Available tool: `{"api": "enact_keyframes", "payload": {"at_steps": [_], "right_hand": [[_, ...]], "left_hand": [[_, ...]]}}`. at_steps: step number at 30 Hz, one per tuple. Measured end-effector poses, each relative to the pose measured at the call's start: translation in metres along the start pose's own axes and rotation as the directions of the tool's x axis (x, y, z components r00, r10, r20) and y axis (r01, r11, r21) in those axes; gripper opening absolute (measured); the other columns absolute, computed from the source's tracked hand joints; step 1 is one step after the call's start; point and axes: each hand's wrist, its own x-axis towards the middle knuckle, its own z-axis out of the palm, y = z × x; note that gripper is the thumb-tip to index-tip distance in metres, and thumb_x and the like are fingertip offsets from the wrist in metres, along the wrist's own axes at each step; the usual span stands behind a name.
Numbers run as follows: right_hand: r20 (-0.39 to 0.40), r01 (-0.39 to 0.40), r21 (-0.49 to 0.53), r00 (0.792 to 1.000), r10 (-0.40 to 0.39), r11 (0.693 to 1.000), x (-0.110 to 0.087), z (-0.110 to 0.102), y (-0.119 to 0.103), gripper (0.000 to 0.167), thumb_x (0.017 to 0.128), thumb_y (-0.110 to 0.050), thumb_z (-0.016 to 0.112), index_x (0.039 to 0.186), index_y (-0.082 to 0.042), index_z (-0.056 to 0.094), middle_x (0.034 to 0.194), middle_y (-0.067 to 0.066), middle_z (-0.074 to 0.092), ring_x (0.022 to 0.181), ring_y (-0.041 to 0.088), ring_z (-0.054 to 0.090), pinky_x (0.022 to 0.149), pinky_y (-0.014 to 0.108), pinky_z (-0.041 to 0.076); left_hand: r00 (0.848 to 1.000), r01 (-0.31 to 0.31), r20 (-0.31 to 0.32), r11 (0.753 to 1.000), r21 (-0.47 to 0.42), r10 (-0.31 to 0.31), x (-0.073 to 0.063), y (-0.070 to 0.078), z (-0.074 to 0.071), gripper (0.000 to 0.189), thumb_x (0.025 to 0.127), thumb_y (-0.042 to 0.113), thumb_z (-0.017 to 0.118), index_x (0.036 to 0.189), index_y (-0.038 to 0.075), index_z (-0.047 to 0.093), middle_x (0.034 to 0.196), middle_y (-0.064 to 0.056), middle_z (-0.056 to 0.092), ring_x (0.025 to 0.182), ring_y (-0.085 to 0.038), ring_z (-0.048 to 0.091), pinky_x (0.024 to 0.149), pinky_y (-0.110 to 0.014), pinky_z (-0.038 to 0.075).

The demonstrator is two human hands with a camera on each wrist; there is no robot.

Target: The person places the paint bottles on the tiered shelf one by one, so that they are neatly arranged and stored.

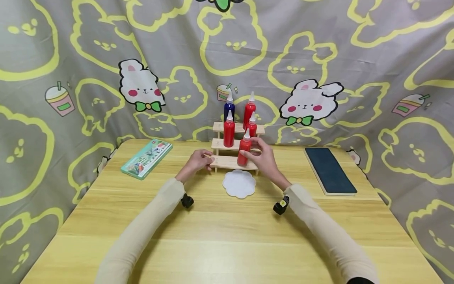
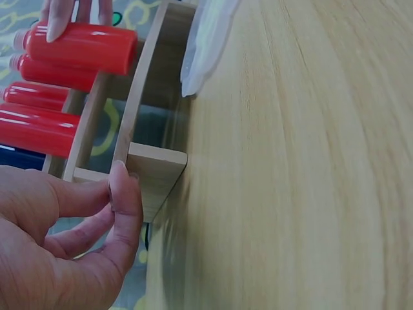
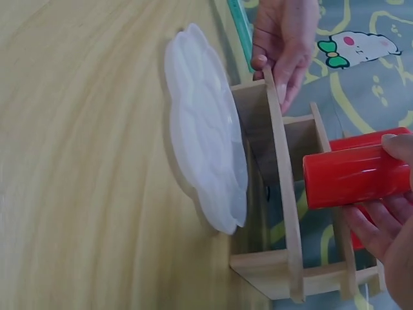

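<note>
A three-step wooden stand (image 1: 227, 161) stands at the back of the table. My left hand (image 1: 199, 160) pinches the left end of its lowest step. My right hand (image 1: 264, 157) holds a red squeeze bottle (image 1: 244, 149) with a white pointed cap, upright at the lowest step; the right wrist view shows a small gap under its base. On the middle step are a red bottle (image 1: 229, 132) at left and another red bottle (image 1: 252, 127), partly hidden, at right. The top step bears a dark blue bottle (image 1: 229, 107) and a red bottle (image 1: 250, 109).
Before the stand lies a white scalloped palette (image 1: 239, 184). A teal flat box (image 1: 147, 158) lies at the left, a dark blue notebook (image 1: 330, 170) at the right. A patterned curtain (image 1: 177, 47) hangs behind the wooden table (image 1: 227, 244).
</note>
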Motion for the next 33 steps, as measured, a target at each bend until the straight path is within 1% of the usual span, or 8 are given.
{"api": "enact_keyframes", "payload": {"at_steps": [4,6,11,14,17,24,28,33], "right_hand": [[-0.006,-0.011,0.003,1.000,0.011,1.000,0.000,0.006,0.002,0.049,0.090,-0.009,0.084,0.133,0.000,0.061,0.124,0.022,0.069,0.110,0.035,0.070,0.089,0.026,0.064],[-0.004,-0.020,0.009,1.000,0.020,1.000,0.000,0.009,0.001,0.050,0.091,-0.006,0.083,0.134,0.002,0.060,0.125,0.024,0.069,0.111,0.037,0.070,0.091,0.029,0.064],[0.033,-0.042,0.003,0.999,0.041,0.999,-0.005,0.013,-0.016,0.049,0.092,0.001,0.079,0.136,0.008,0.057,0.129,0.030,0.065,0.114,0.045,0.068,0.099,0.049,0.062],[0.069,-0.038,-0.021,0.997,0.040,0.999,-0.007,0.013,-0.027,0.048,0.093,0.002,0.077,0.135,0.009,0.056,0.128,0.031,0.064,0.114,0.046,0.067,0.099,0.054,0.060],[0.086,-0.029,-0.031,0.996,0.032,0.999,-0.006,0.016,-0.025,0.048,0.094,0.000,0.076,0.137,0.008,0.055,0.129,0.030,0.064,0.114,0.045,0.067,0.100,0.054,0.061],[0.056,-0.020,-0.005,0.998,0.021,1.000,-0.002,0.024,0.002,0.050,0.095,-0.008,0.078,0.139,0.002,0.056,0.130,0.025,0.066,0.115,0.040,0.067,0.101,0.052,0.061],[0.049,0.000,-0.031,0.999,0.002,1.000,-0.001,0.022,0.004,0.050,0.095,-0.012,0.079,0.138,-0.002,0.056,0.128,0.020,0.067,0.111,0.035,0.069,0.096,0.048,0.063],[0.085,-0.058,-0.098,0.994,0.066,0.994,-0.001,0.013,0.001,0.051,0.095,-0.012,0.079,0.138,-0.003,0.052,0.127,0.018,0.066,0.112,0.033,0.068,0.093,0.044,0.064]], "left_hand": [[1.000,-0.001,0.004,1.000,0.002,0.001,0.000,-0.001,0.000,0.035,0.104,0.007,0.064,0.134,-0.008,0.060,0.084,-0.007,0.063,0.061,-0.013,0.065,0.069,-0.025,0.059],[1.000,-0.001,0.002,1.000,-0.010,0.001,0.000,-0.002,0.000,0.034,0.104,0.006,0.064,0.134,-0.008,0.059,0.085,-0.008,0.062,0.060,-0.012,0.064,0.068,-0.025,0.061],[1.000,-0.012,0.003,1.000,-0.012,0.012,-0.001,-0.004,0.002,0.034,0.103,0.004,0.064,0.134,-0.009,0.059,0.084,-0.009,0.062,0.059,-0.012,0.062,0.065,-0.026,0.063],[1.000,-0.018,-0.003,1.000,-0.007,0.018,-0.002,-0.005,0.002,0.033,0.103,0.004,0.064,0.133,-0.009,0.060,0.083,-0.010,0.063,0.059,-0.013,0.063,0.064,-0.027,0.063],[1.000,-0.018,-0.017,1.000,-0.005,0.018,-0.004,-0.005,0.000,0.033,0.103,0.005,0.063,0.133,-0.009,0.060,0.082,-0.009,0.063,0.058,-0.012,0.062,0.063,-0.027,0.062],[0.999,-0.026,-0.026,1.000,-0.017,0.026,-0.006,-0.008,-0.003,0.034,0.104,0.004,0.063,0.134,-0.010,0.059,0.082,-0.009,0.062,0.058,-0.012,0.062,0.061,-0.026,0.063],[0.996,-0.059,-0.059,0.998,0.033,0.061,-0.005,-0.007,0.000,0.033,0.104,0.006,0.064,0.133,-0.009,0.061,0.083,-0.010,0.064,0.058,-0.011,0.062,0.059,-0.026,0.064],[0.990,-0.077,-0.110,0.995,0.070,0.084,-0.005,-0.007,0.004,0.035,0.104,0.011,0.067,0.134,-0.006,0.063,0.087,-0.010,0.066,0.066,-0.019,0.067,0.060,-0.028,0.064]]}}
